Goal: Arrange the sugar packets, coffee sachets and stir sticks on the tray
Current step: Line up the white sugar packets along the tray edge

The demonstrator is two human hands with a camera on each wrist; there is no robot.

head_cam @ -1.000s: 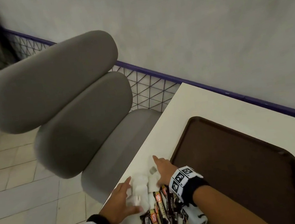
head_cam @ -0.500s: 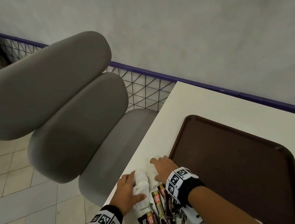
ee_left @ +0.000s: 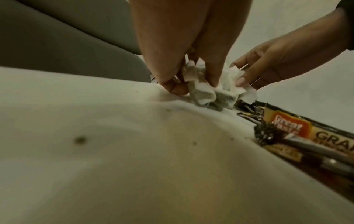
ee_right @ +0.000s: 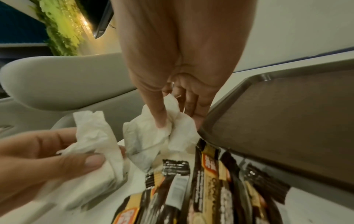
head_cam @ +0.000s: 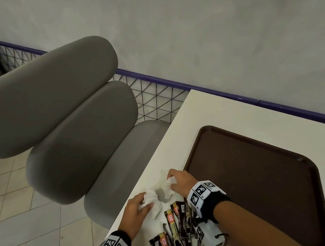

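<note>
Now two hands (head_cam: 136,210) (head_cam: 179,182) each pinch one crumpled white wad (head_cam: 152,198).

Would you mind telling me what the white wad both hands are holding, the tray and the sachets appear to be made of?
White wad: soft tissue paper, judging by its crumpled folds and torn edges. Tray: probably moulded plastic, dark brown and matte, with a raised rim. Coffee sachets: glossy printed foil or plastic film, since they glint and their ends are crimped.
</note>
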